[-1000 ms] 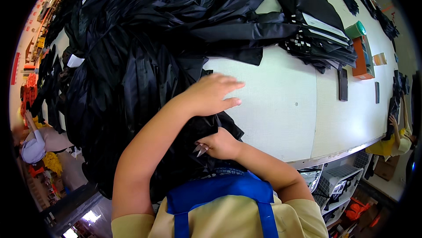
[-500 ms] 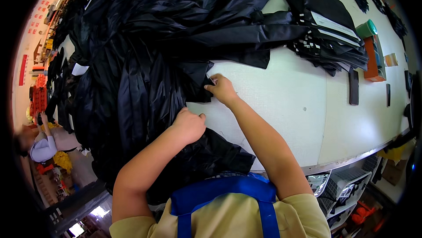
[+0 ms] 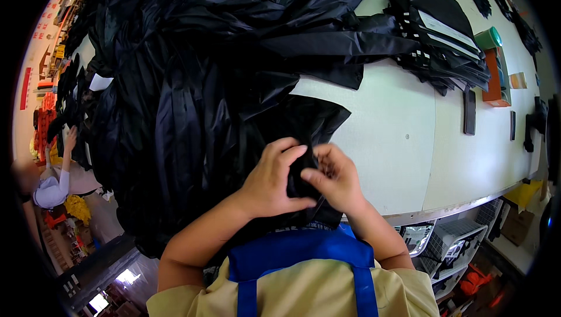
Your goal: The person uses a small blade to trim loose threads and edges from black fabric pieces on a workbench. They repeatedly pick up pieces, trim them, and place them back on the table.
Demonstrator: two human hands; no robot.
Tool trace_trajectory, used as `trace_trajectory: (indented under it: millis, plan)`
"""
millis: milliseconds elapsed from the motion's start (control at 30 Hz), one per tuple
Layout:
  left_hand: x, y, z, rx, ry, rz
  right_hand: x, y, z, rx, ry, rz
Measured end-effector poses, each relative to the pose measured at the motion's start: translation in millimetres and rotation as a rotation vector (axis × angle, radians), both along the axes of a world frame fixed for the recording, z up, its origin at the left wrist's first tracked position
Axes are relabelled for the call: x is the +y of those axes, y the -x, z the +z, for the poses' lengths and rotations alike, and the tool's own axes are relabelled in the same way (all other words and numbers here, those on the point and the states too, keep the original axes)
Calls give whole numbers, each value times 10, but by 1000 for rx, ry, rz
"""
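Both hands, left hand (image 3: 272,179) and right hand (image 3: 334,179), pinch closed on black fabric piece (image 3: 304,124) at counter (image 3: 397,141) edge; large pile (image 3: 175,83) at 11 o'clock looks unprocessed.

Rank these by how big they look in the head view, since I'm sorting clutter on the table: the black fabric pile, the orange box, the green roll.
1. Black fabric pile: by far the largest, covering much of the table.
2. Orange box.
3. Green roll: looks smaller than the box, but both sit near the bent rim, so that order is unsure.
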State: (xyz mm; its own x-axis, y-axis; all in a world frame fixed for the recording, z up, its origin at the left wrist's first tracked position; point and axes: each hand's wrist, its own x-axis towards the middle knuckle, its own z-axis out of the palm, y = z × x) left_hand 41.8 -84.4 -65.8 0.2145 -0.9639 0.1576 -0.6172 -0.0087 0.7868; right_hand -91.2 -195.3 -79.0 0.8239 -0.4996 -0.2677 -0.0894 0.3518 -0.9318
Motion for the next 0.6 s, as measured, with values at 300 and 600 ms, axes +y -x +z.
trace_trajectory:
  millis: [300, 600]
  plan:
    - [-9, -255, -65, 1085, -62, 568, -257, -251, 95, -18, 369, 43]
    - [180, -347, -41, 1244, -33, 572, -281, -272, -165, -65, 663, -119]
